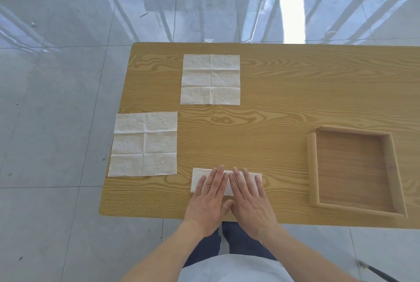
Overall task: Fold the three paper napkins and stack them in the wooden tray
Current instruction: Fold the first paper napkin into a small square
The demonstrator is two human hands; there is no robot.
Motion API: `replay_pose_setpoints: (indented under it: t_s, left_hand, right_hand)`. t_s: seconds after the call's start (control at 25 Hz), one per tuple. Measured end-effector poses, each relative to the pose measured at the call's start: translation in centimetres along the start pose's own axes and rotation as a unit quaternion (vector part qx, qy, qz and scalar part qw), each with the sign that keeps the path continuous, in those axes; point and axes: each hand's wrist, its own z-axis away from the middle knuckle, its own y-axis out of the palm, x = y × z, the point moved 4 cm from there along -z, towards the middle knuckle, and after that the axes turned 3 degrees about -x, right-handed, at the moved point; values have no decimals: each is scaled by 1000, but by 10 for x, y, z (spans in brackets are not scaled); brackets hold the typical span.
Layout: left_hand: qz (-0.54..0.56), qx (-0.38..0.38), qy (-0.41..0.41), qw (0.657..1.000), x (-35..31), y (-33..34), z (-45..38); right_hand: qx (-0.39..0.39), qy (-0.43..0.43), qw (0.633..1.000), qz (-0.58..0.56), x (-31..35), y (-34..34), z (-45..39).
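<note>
Two flat hands press on a folded napkin.

The left hand (pixel 210 199) and right hand (pixel 247 199) lie side by side with straight fingers, no grip, on the folded napkin (pixel 253 180) near the front of the table (pixel 284 99). Two open napkins, one at the left (pixel 143 144) and one farther back (pixel 210 79), lie flat. The wooden tray (pixel 312 168) sits to the right.

A wood-grain table (pixel 284 90) stands on glossy grey floor tiles (pixel 56 99).
</note>
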Motion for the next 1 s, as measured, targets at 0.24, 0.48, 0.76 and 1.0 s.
replay_pose_setpoints:
  t_s: [0.24,0.48,0.76,1.0]
  left_hand:
    - [-24,44,4,999,7,13,-6]
    - [-33,30,-28,999,35,15,4]
    - [-35,43,-48,997,73,6,18]
    - [-8,-83,-78,993,69,-25,11]
  right_hand:
    - [26,10,999,19,-10,20,-7]
    - [6,63,998,-3,-27,24,2]
    - [-7,96,995,2,-62,25,21]
    - [-27,102,994,-42,-70,22,36]
